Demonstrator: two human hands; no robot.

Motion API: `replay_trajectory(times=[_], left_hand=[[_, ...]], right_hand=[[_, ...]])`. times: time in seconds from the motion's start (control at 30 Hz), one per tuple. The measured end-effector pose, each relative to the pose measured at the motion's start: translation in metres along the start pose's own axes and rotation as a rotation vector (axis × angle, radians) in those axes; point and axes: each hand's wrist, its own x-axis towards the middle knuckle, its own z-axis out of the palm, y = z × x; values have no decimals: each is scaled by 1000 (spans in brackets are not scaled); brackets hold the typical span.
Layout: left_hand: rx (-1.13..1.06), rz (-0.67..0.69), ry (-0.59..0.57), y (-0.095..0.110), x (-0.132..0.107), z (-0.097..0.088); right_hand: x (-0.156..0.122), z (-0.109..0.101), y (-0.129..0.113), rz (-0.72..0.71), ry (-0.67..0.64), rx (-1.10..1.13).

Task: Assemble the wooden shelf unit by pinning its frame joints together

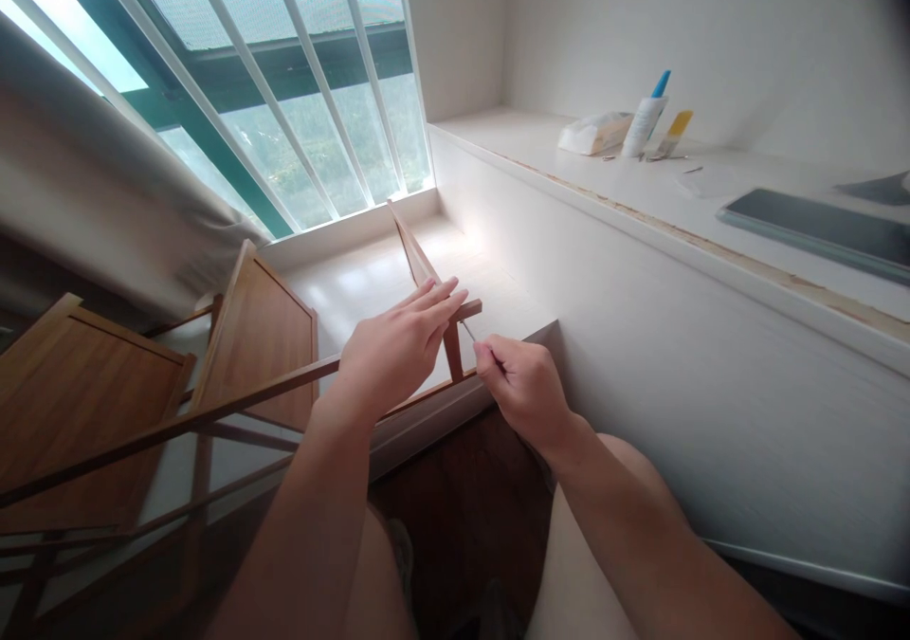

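A brown wooden shelf frame [248, 337] lies tilted across the white window sill [370, 280]. My left hand [394, 346] rests on its thin top rail [213, 411] near the corner joint, fingers stretched out flat over the wood. My right hand [522, 384] is closed in a pinch on a small thin metal tool [469, 330], whose tip points at the end of the rail. My bare knees show below.
A white ledge [640, 194] on the right carries a glue bottle [646, 118], a small tube [674, 133], a plastic bag [593, 133] and a dark tablet [817, 228]. A barred window [305, 100] and a curtain [92, 194] stand to the left.
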Motion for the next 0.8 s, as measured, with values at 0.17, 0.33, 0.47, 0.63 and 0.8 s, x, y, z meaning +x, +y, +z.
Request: replay_trajectory(times=[0.17, 0.33, 0.47, 0.63, 0.8], left_hand=[[28, 7, -6, 0, 0, 1], [39, 6, -11, 0, 0, -1], [41, 6, -15, 0, 0, -2], [43, 1, -16, 1, 0, -1], [27, 0, -8, 1, 0, -1]], right_hand=[[5, -7, -2, -102, -110, -131], [6, -11, -2, -93, -120, -150], [6, -13, 1, -54, -115, -101], [4, -10, 3, 108, -76, 152], [-1, 0, -2, 193, -42, 312]])
